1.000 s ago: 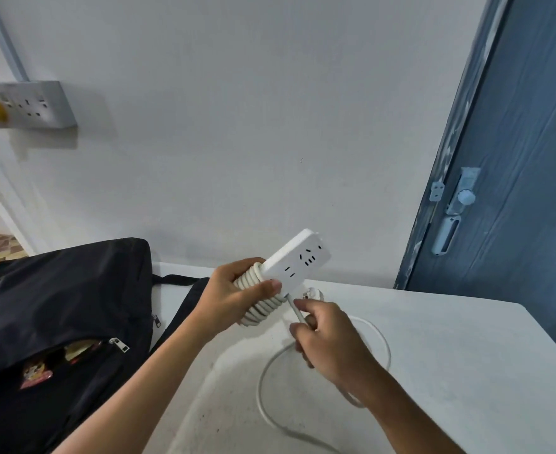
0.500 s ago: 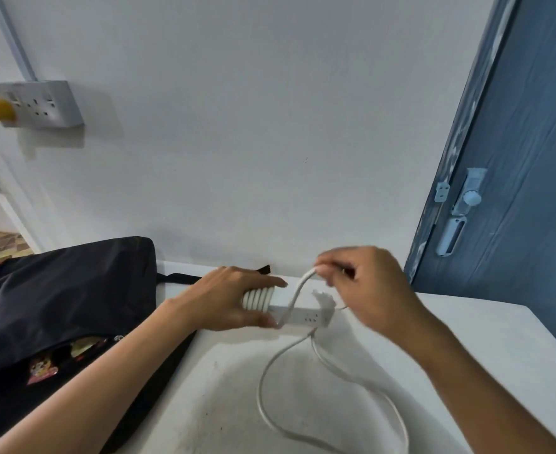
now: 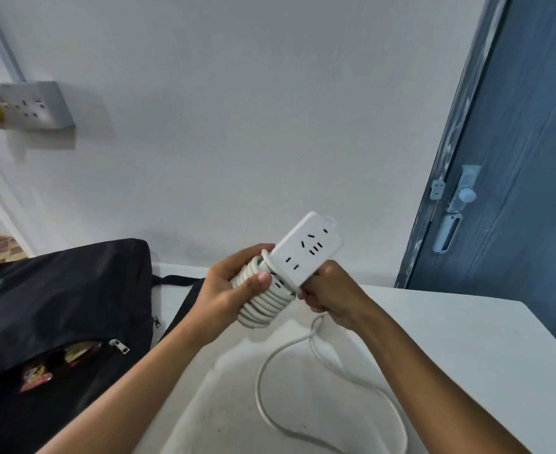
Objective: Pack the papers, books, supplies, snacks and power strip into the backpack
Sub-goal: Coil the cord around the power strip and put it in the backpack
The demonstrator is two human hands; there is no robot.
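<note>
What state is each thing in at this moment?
power strip: held in the air, cord partly coiled round it
cord: rest loose on the table
left hand: grips the coiled end
right hand: pinches the cord
backpack: pocket unzipped, snacks inside
door: closed

Backpack [image 3: 57, 306] runs off the left edge; cord [image 3: 302, 352] exits the bottom; right hand's [image 3: 332, 296] fingertips hide behind the strip [image 3: 306, 253].
</note>
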